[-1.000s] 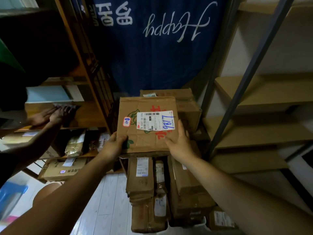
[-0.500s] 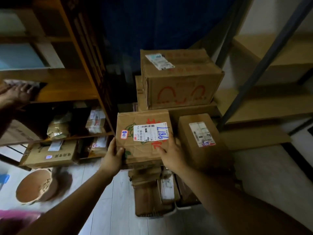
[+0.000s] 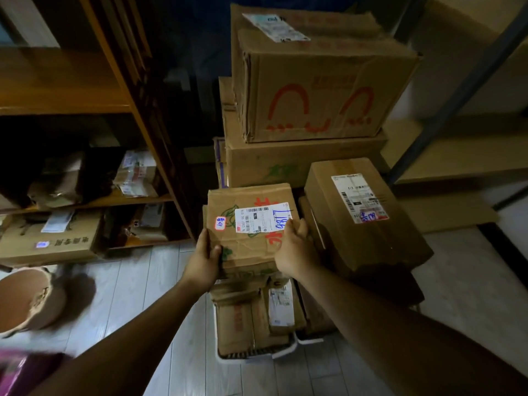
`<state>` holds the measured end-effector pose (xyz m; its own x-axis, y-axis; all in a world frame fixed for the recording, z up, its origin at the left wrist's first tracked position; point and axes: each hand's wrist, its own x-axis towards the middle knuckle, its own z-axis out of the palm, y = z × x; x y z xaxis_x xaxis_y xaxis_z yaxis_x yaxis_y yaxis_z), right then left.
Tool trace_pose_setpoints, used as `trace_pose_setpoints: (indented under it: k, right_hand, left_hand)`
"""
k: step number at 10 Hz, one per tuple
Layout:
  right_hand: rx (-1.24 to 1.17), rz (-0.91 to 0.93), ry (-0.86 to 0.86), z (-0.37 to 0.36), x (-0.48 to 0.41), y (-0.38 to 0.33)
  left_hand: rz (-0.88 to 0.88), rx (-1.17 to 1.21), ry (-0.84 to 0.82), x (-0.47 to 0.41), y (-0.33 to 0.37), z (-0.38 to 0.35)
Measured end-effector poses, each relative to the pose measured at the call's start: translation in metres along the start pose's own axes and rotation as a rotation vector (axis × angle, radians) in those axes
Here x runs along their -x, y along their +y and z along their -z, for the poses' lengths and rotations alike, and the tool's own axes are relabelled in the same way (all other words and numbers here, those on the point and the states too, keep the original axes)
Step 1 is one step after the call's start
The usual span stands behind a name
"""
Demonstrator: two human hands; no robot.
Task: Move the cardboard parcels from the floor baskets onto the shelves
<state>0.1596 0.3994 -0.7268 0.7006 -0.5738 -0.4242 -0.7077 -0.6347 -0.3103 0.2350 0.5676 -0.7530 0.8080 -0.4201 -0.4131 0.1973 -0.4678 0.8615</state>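
Note:
I hold a flat cardboard parcel [image 3: 248, 224] with a white label marked 9877 over a white floor basket [image 3: 285, 351]. My left hand [image 3: 204, 260] grips its near left corner. My right hand [image 3: 295, 252] grips its near right edge, thumb on top by the label. Several more parcels [image 3: 257, 312] stand upright in the basket under it. A brown parcel [image 3: 363, 215] with a white label lies just right of the held one.
Big cardboard boxes [image 3: 320, 87] are stacked behind the basket. A wooden shelf unit [image 3: 85, 201] with parcels stands on the left. Pale shelves on a dark metal frame [image 3: 463, 155] stand on the right. A round brown container [image 3: 31, 298] sits on the floor at the left.
My view has tilted down and the parcel has come lower, over the basket. Both hands keep the same hold. The other person's hands at the left shelf have left the view.

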Motion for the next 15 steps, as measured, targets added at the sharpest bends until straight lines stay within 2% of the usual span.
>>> trace_pose_setpoints:
  k: [2,4,5,6,7,9,11,13,15]
  right_hand:
    - [0.079,-0.006,0.01,-0.021,-0.023,0.01]
    - [0.128,0.043,0.006,-0.029,-0.032,0.018]
    - [0.14,0.159,0.064,-0.025,-0.037,0.016]
    - [0.161,0.235,0.088,-0.019,-0.048,0.011]
    - [0.214,0.25,0.047,-0.026,-0.057,0.012]
    - [0.229,0.226,0.011,-0.042,-0.071,0.02]
    - [0.228,0.255,0.023,-0.032,-0.072,0.014]
    - [0.25,0.253,-0.05,-0.042,-0.078,0.021]
    - [0.192,0.266,-0.122,-0.007,-0.058,0.01]
  left_hand:
    - [-0.089,-0.09,-0.034,-0.011,-0.018,-0.01]
    - [-0.169,-0.277,-0.046,-0.022,-0.022,-0.009]
    - [-0.241,-0.573,0.053,-0.038,-0.009,-0.006]
    - [-0.3,-0.894,0.045,-0.06,0.005,-0.012]
    - [-0.278,-1.08,-0.006,-0.068,0.006,-0.016]
    - [-0.25,-1.133,-0.013,-0.077,-0.003,-0.023]
    - [-0.307,-1.195,-0.008,-0.079,0.008,-0.024]
    - [-0.254,-1.186,-0.03,-0.081,0.0,-0.033]
    - [-0.157,-1.156,-0.125,-0.07,0.029,-0.024]
